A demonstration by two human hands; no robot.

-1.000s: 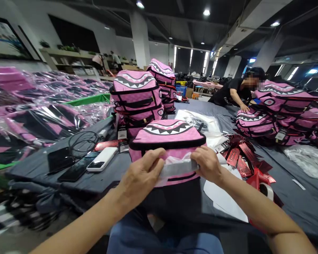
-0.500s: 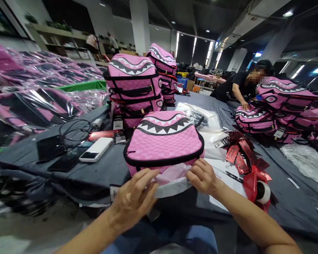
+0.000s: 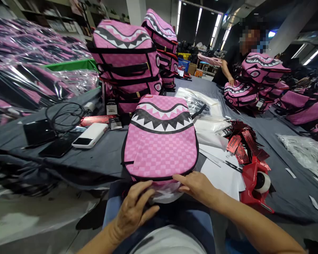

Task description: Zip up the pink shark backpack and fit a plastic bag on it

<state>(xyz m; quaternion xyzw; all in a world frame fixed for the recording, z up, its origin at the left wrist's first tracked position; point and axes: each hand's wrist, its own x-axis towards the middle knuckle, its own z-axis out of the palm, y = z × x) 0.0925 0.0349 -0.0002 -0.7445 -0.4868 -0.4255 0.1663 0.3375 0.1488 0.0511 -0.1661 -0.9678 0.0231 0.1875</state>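
A pink checkered backpack [image 3: 160, 144] with a shark-teeth print lies flat at the near edge of the grey table [image 3: 100, 155], its bottom end toward me. A crumpled piece of clear plastic or tissue [image 3: 165, 192] sticks out under that end. My left hand [image 3: 134, 210] presses on the plastic at the backpack's near edge. From the right, my right hand [image 3: 197, 187] rests on the same edge, fingers flat on the rim and the plastic.
A stack of pink backpacks [image 3: 127, 67] stands behind. White power bank [image 3: 90, 135], black phones [image 3: 58, 148] and cables lie left. Red tape dispenser [image 3: 257, 185], red tags [image 3: 241, 141] and white sheets lie right. A person in black [image 3: 235, 60] handles more backpacks far right. Bagged backpacks [image 3: 29, 84] fill the left.
The backpack has tipped from standing on edge to lying flat, and its near end has come down to my lap. Both hands followed it down, still on the plastic.
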